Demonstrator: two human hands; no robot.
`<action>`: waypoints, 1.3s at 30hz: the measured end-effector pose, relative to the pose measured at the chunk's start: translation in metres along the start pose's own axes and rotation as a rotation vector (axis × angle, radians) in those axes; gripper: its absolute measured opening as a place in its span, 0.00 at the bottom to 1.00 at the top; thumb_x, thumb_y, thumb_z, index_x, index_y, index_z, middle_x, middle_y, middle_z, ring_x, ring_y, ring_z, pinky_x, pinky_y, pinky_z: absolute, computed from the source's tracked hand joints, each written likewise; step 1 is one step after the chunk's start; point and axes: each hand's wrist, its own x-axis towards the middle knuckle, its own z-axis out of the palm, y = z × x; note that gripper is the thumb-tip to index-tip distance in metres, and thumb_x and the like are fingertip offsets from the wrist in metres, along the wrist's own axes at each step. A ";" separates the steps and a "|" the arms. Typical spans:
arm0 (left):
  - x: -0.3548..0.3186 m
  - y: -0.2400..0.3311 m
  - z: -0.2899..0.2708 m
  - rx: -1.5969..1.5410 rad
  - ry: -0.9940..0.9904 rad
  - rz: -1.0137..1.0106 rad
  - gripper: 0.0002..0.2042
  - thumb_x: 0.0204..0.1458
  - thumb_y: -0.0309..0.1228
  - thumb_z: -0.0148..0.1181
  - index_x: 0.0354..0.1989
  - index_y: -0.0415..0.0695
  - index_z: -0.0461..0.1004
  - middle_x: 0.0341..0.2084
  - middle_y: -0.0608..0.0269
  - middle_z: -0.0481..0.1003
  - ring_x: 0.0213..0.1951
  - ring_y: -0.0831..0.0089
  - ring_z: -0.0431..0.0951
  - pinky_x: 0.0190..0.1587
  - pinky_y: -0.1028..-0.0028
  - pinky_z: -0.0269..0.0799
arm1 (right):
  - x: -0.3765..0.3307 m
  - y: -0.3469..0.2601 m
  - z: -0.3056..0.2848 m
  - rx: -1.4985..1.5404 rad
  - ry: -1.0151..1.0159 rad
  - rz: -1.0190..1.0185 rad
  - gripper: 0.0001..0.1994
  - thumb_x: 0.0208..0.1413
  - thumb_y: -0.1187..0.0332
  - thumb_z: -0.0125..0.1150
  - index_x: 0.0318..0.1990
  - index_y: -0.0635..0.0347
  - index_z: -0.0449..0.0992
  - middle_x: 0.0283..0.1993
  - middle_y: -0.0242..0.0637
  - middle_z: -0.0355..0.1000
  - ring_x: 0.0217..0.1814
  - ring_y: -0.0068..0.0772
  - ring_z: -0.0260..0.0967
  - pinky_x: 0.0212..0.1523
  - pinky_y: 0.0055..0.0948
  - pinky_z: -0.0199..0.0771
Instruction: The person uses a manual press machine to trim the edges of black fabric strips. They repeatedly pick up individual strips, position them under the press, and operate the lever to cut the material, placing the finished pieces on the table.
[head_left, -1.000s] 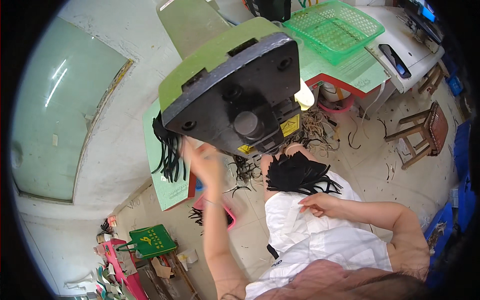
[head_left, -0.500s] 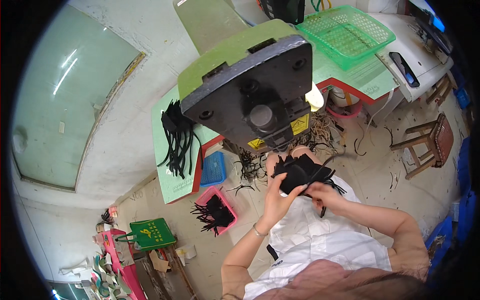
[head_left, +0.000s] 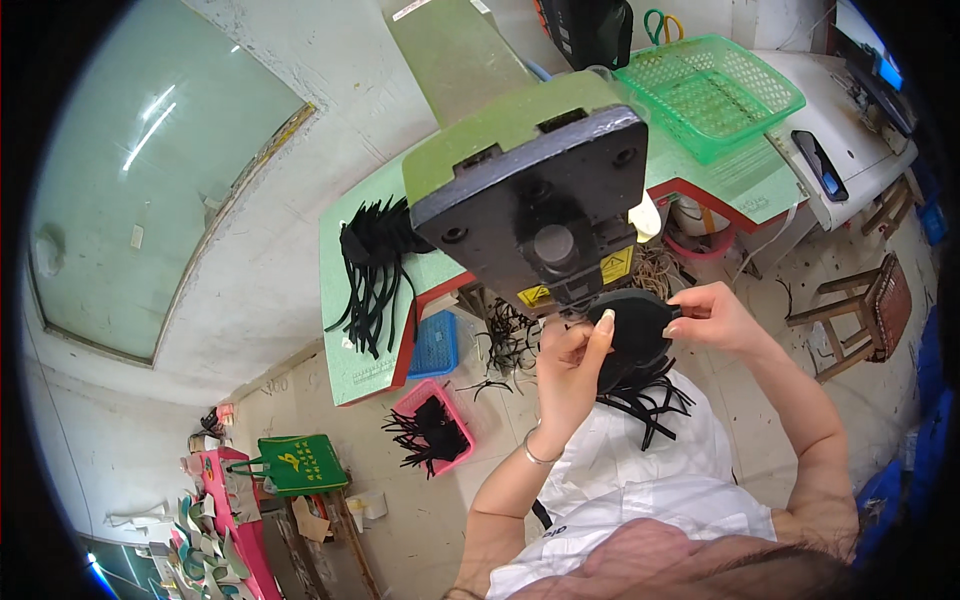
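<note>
Both hands hold up a flat, rounded black piece [head_left: 638,335] close under the front of the green and black machine head [head_left: 535,185]. My left hand [head_left: 572,368] pinches its left side, thumb on top. At its right edge, my right hand [head_left: 712,318] grips it between thumb and fingers. Below the piece, a bunch of black pieces with thin strips [head_left: 652,402] lies on my lap over white clothing. The machine's working point behind the piece is partly hidden.
Black stripped pieces [head_left: 375,275] hang over the green table [head_left: 345,375] at left. A pink basket [head_left: 468,452] holds more of them on the floor. A green basket [head_left: 715,135] and a phone [head_left: 820,165] lie at far right. A wooden stool [head_left: 860,310] stands at right.
Both hands have raised a rounded black piece from the lap toward the machine, the right hand moving up and outward. The stripped bunch now lies below it. The whole view has shifted slightly.
</note>
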 end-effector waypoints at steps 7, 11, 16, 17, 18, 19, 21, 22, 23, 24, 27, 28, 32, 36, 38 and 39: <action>-0.003 0.009 -0.005 -0.123 0.017 0.002 0.10 0.55 0.30 0.58 0.27 0.34 0.76 0.24 0.70 0.64 0.24 0.86 0.66 0.32 0.84 0.71 | -0.001 -0.019 0.004 -0.091 -0.024 -0.057 0.10 0.49 0.73 0.63 0.39 0.67 0.76 0.30 0.30 0.75 0.29 0.14 0.67 0.32 0.16 0.67; -0.010 0.005 -0.012 -0.200 0.060 -0.024 0.08 0.55 0.28 0.57 0.30 0.35 0.76 0.25 0.70 0.68 0.29 0.85 0.69 0.34 0.82 0.72 | 0.009 -0.024 0.014 -0.113 -0.007 -0.085 0.13 0.50 0.72 0.63 0.43 0.65 0.75 0.29 0.27 0.73 0.25 0.11 0.63 0.27 0.15 0.63; -0.014 0.007 -0.033 -0.205 0.081 -0.036 0.08 0.53 0.27 0.60 0.37 0.36 0.75 0.31 0.67 0.74 0.34 0.84 0.72 0.37 0.81 0.71 | 0.031 -0.053 0.028 -0.287 -0.122 -0.097 0.16 0.49 0.71 0.64 0.45 0.65 0.71 0.22 0.24 0.66 0.22 0.09 0.57 0.24 0.15 0.57; -0.012 0.014 -0.038 -0.136 0.035 -0.035 0.09 0.52 0.28 0.60 0.38 0.36 0.74 0.31 0.67 0.75 0.34 0.84 0.72 0.38 0.81 0.71 | 0.034 -0.060 0.028 -0.318 -0.146 -0.101 0.17 0.49 0.71 0.64 0.45 0.65 0.70 0.21 0.23 0.64 0.21 0.09 0.56 0.23 0.15 0.56; -0.008 0.026 -0.040 -0.070 -0.015 -0.034 0.10 0.51 0.28 0.61 0.40 0.36 0.74 0.31 0.66 0.75 0.35 0.84 0.72 0.38 0.82 0.70 | 0.045 -0.051 0.028 -0.277 -0.176 -0.228 0.15 0.48 0.71 0.65 0.43 0.65 0.69 0.19 0.23 0.61 0.19 0.10 0.56 0.19 0.17 0.57; -0.003 0.035 -0.042 -0.004 -0.065 -0.032 0.11 0.51 0.28 0.62 0.41 0.36 0.74 0.32 0.66 0.76 0.35 0.84 0.72 0.38 0.82 0.70 | 0.049 -0.051 0.027 -0.296 -0.199 -0.206 0.16 0.48 0.70 0.65 0.42 0.64 0.68 0.19 0.25 0.63 0.19 0.11 0.57 0.16 0.18 0.58; 0.004 0.042 -0.047 0.115 -0.095 -0.016 0.12 0.49 0.27 0.64 0.40 0.36 0.74 0.33 0.66 0.76 0.35 0.84 0.72 0.39 0.83 0.68 | 0.057 -0.059 0.029 -0.364 -0.249 -0.177 0.16 0.48 0.67 0.65 0.41 0.63 0.68 0.20 0.26 0.65 0.18 0.13 0.57 0.13 0.20 0.59; 0.007 0.044 -0.049 0.120 -0.108 -0.027 0.12 0.49 0.27 0.63 0.40 0.36 0.74 0.33 0.67 0.76 0.34 0.84 0.72 0.39 0.83 0.68 | 0.060 -0.064 0.031 -0.412 -0.273 -0.166 0.16 0.48 0.66 0.65 0.41 0.63 0.68 0.21 0.27 0.66 0.18 0.13 0.58 0.13 0.21 0.60; 0.008 0.046 -0.051 0.126 -0.119 -0.039 0.11 0.49 0.27 0.63 0.40 0.36 0.74 0.33 0.67 0.76 0.34 0.84 0.72 0.39 0.83 0.68 | 0.059 -0.075 0.034 -0.424 -0.289 -0.129 0.16 0.48 0.65 0.65 0.39 0.64 0.69 0.22 0.27 0.68 0.18 0.13 0.58 0.15 0.21 0.61; 0.008 0.049 -0.051 0.083 -0.115 0.005 0.10 0.50 0.26 0.63 0.39 0.37 0.74 0.32 0.69 0.76 0.33 0.85 0.72 0.37 0.83 0.68 | 0.062 -0.080 0.032 -0.466 -0.300 -0.071 0.16 0.48 0.65 0.66 0.39 0.64 0.70 0.25 0.29 0.70 0.22 0.14 0.60 0.20 0.21 0.62; 0.012 0.042 -0.055 0.099 -0.111 0.072 0.08 0.50 0.26 0.62 0.38 0.38 0.74 0.31 0.71 0.75 0.32 0.85 0.71 0.36 0.84 0.67 | 0.074 -0.094 0.016 -0.664 -0.323 0.147 0.19 0.46 0.67 0.68 0.44 0.65 0.74 0.39 0.34 0.76 0.40 0.19 0.70 0.42 0.21 0.69; 0.012 0.043 -0.054 0.089 -0.111 0.056 0.09 0.49 0.25 0.63 0.38 0.37 0.74 0.31 0.69 0.75 0.32 0.85 0.71 0.36 0.84 0.67 | 0.084 -0.073 0.004 -0.421 -0.350 0.060 0.19 0.45 0.65 0.69 0.44 0.64 0.75 0.38 0.35 0.77 0.40 0.21 0.71 0.42 0.22 0.69; 0.012 0.039 -0.050 0.113 -0.072 0.129 0.08 0.51 0.25 0.61 0.38 0.37 0.73 0.31 0.70 0.74 0.31 0.85 0.71 0.35 0.84 0.67 | 0.079 -0.082 0.008 -0.400 -0.458 0.051 0.18 0.44 0.63 0.70 0.41 0.64 0.77 0.39 0.35 0.76 0.37 0.21 0.71 0.40 0.22 0.70; 0.007 0.031 -0.055 0.184 -0.035 0.104 0.09 0.52 0.25 0.59 0.41 0.37 0.73 0.30 0.70 0.74 0.31 0.85 0.70 0.35 0.84 0.66 | 0.071 -0.090 0.017 -0.531 -0.416 -0.004 0.19 0.44 0.55 0.69 0.33 0.63 0.80 0.33 0.34 0.76 0.39 0.19 0.71 0.42 0.20 0.68; 0.012 0.028 -0.068 0.133 -0.158 0.089 0.11 0.53 0.25 0.58 0.43 0.35 0.71 0.34 0.67 0.74 0.34 0.83 0.70 0.38 0.83 0.66 | 0.069 -0.093 0.021 -0.620 -0.363 -0.007 0.19 0.42 0.53 0.70 0.29 0.64 0.79 0.31 0.33 0.76 0.36 0.18 0.70 0.41 0.19 0.68; 0.015 0.030 -0.071 0.107 -0.222 0.080 0.13 0.53 0.25 0.58 0.45 0.33 0.70 0.36 0.65 0.74 0.36 0.82 0.71 0.39 0.83 0.66 | 0.069 -0.094 0.021 -0.663 -0.334 -0.005 0.20 0.42 0.52 0.70 0.27 0.64 0.78 0.30 0.32 0.76 0.35 0.17 0.70 0.40 0.19 0.68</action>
